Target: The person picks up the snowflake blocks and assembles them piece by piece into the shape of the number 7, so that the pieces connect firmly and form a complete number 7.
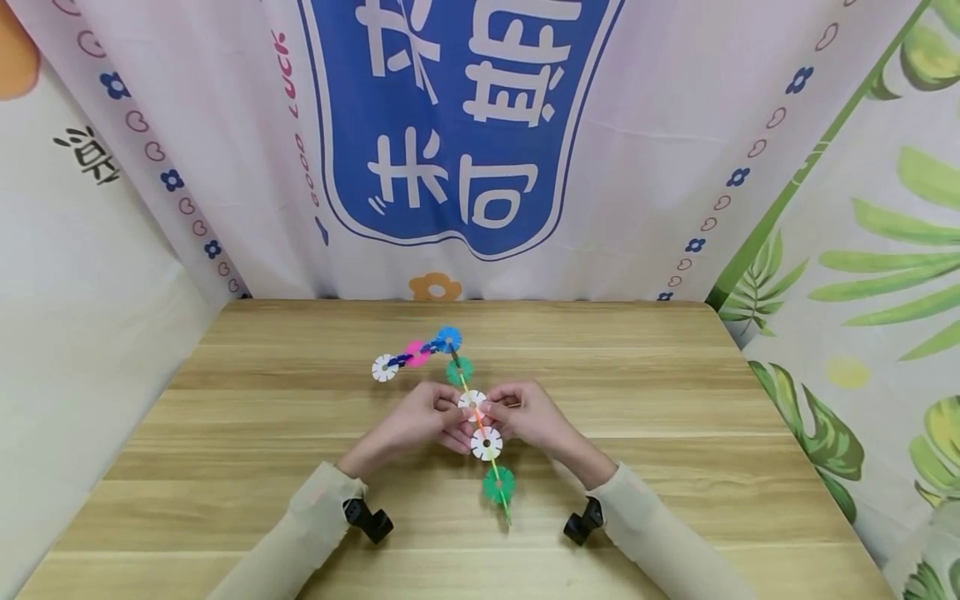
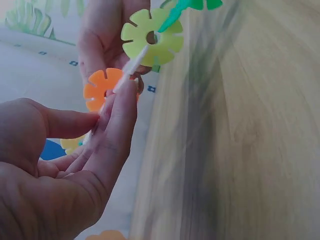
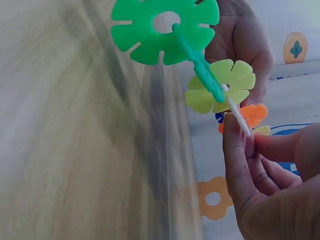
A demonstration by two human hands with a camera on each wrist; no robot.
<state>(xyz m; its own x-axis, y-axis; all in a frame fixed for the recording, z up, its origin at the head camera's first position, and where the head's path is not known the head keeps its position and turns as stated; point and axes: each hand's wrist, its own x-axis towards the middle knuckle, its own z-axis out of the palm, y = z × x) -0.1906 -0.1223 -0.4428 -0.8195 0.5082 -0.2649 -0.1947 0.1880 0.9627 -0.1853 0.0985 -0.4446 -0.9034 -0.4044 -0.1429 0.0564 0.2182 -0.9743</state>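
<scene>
A chain of interlocking plastic snowflake discs hangs above the table. My left hand [image 1: 426, 417] pinches a white disc [image 1: 467, 400] in the chain's middle between thumb and fingers. From the other side, my right hand [image 1: 531, 414] pinches the same disc. Nearer to me follow another white disc [image 1: 487, 433] and a green disc [image 1: 498, 475]. Beyond the hands come a green disc [image 1: 460, 363], a blue disc [image 1: 448, 333], a pink disc [image 1: 415, 353] and a white end disc [image 1: 385, 377]. The left wrist view shows an orange disc [image 2: 95, 90] beside the pinched one, seen edge-on.
A wooden table [image 1: 300, 417] lies under both forearms. Behind it hangs a printed curtain [image 1: 637, 167], and a leaf-patterned cloth [image 1: 885, 333] lines the right side. Each wrist carries a small black camera, such as the left one [image 1: 367, 518].
</scene>
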